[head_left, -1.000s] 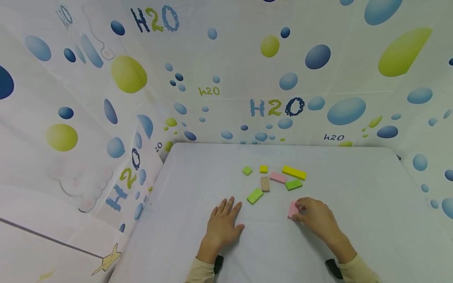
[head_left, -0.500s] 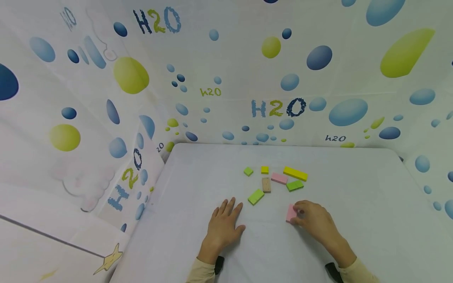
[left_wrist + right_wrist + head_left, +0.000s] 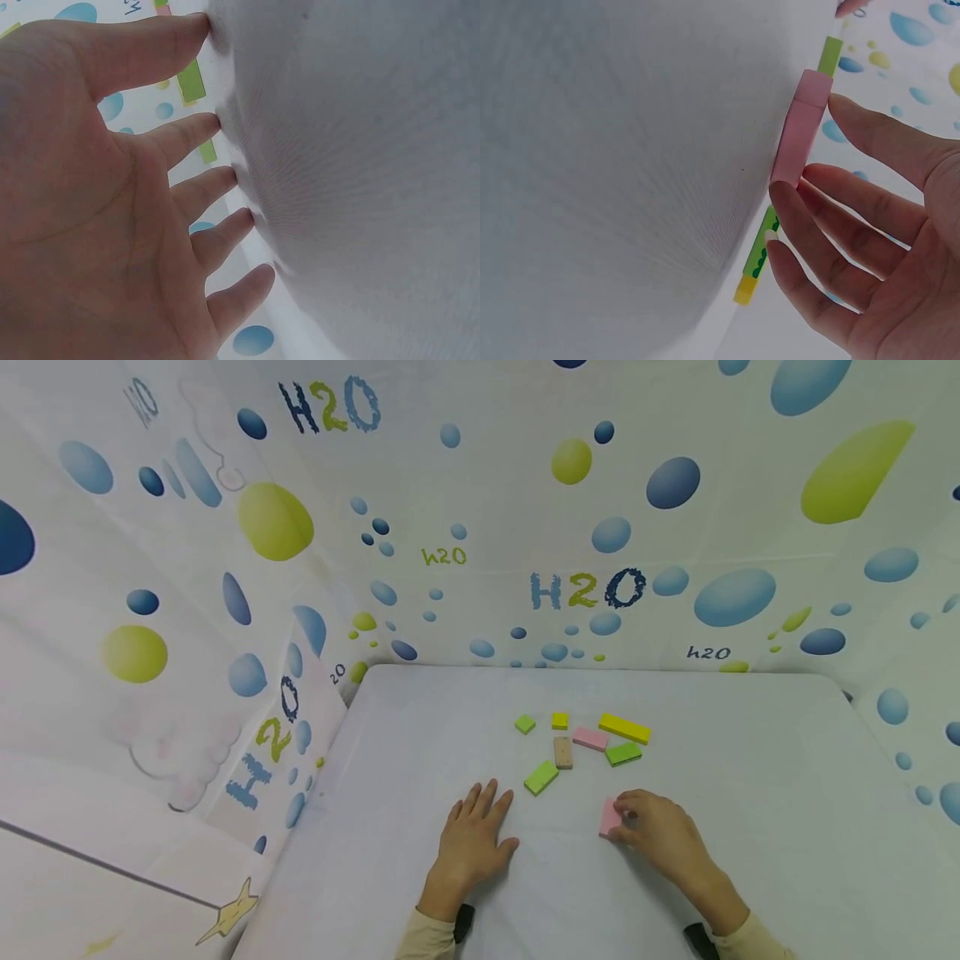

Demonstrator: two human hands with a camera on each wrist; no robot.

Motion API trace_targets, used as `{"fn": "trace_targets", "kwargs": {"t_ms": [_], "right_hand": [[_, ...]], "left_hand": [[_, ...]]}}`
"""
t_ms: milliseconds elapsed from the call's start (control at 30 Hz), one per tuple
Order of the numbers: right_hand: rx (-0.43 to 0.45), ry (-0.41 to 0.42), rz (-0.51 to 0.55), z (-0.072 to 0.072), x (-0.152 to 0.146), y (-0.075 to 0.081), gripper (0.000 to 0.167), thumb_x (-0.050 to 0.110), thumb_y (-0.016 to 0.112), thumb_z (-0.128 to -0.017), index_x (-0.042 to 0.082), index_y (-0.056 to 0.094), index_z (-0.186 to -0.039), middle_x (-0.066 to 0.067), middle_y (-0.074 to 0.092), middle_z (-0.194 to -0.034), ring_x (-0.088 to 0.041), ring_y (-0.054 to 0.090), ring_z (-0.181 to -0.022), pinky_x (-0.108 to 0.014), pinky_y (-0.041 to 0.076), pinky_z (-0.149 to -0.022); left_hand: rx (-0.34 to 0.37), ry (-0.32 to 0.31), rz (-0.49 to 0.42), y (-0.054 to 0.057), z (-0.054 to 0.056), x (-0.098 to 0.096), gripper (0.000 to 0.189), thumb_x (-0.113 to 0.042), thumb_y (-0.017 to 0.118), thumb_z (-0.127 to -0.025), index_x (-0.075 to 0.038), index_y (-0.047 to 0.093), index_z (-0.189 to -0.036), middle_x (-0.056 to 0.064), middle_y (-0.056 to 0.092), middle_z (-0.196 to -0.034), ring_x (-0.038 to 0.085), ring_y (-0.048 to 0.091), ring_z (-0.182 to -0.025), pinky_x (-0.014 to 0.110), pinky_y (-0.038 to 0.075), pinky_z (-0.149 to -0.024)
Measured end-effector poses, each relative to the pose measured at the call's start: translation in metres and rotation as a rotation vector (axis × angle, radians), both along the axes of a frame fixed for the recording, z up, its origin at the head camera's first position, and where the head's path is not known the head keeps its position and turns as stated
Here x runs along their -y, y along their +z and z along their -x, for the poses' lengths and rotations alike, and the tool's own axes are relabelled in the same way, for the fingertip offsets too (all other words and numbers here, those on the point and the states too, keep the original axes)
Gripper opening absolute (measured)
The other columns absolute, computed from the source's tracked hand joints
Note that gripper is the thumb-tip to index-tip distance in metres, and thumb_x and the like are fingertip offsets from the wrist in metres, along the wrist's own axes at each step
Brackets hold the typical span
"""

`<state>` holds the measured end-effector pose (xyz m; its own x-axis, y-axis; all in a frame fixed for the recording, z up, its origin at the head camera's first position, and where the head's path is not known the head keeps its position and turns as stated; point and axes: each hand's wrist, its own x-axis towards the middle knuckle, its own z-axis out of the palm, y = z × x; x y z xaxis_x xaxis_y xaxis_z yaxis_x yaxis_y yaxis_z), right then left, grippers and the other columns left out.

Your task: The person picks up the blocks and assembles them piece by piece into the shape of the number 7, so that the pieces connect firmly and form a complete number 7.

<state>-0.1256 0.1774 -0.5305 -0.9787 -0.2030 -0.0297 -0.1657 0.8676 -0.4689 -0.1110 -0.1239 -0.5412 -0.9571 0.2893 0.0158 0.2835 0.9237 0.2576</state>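
My right hand (image 3: 663, 832) pinches a pink rectangular block (image 3: 611, 818) between thumb and fingers, low at the white tabletop. In the right wrist view the thumb lies at one end of this pink block (image 3: 801, 129) and the fingers at the other. My left hand (image 3: 472, 843) rests with spread fingers on the cloth, holding nothing. Its fingertips (image 3: 241, 177) touch the white surface in the left wrist view. Ahead of the hands lie a light green block (image 3: 541, 777), a wooden block (image 3: 562, 752), a second pink block (image 3: 590, 738) and a green block (image 3: 623, 753).
Farther back are a long yellow block (image 3: 625, 728), a small yellow block (image 3: 559, 721) and a small green block (image 3: 525, 723). The white table (image 3: 420, 718) meets a wall hanging (image 3: 495, 593) printed with bubbles along its far edge.
The right hand has slid the pink block slightly toward me and to the left. My left hand stays where it was, and the other blocks have not moved.
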Motion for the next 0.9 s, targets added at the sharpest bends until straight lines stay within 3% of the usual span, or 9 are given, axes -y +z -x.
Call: {"fn": "trace_targets", "kwargs": {"t_ms": [233,600,900], "right_hand": [[-0.008,0.005,-0.001,-0.004,0.002,-0.001,0.040,0.023,0.093,-0.077,0.005,0.080,-0.111,-0.010,0.075,-0.120,-0.030,0.072,-0.106,-0.054,0.056,-0.092],[-0.046,0.028,0.018,-0.008,0.006,0.002,0.038,0.021,0.094,-0.075,0.005,0.080,-0.107,-0.009,0.075,-0.118,-0.028,0.073,-0.101,-0.051,0.058,-0.089],[-0.029,0.031,0.022,-0.011,0.009,0.001,0.037,0.021,0.095,-0.074,0.007,0.081,-0.105,-0.006,0.075,-0.116,-0.025,0.072,-0.102,-0.050,0.057,-0.091]], "left_hand": [[0.014,0.001,0.003,0.004,-0.001,-0.001,0.066,-0.037,0.073,-0.094,-0.014,0.055,-0.152,0.014,0.044,-0.162,0.039,0.038,-0.150,0.059,0.036,-0.117],[0.003,-0.002,0.010,0.003,-0.001,-0.001,0.066,-0.038,0.074,-0.093,-0.014,0.055,-0.152,0.014,0.044,-0.161,0.039,0.039,-0.149,0.059,0.037,-0.116],[-0.001,-0.002,0.002,0.002,-0.001,-0.001,0.066,-0.038,0.074,-0.093,-0.014,0.055,-0.152,0.015,0.044,-0.161,0.039,0.039,-0.149,0.060,0.037,-0.116]]}}
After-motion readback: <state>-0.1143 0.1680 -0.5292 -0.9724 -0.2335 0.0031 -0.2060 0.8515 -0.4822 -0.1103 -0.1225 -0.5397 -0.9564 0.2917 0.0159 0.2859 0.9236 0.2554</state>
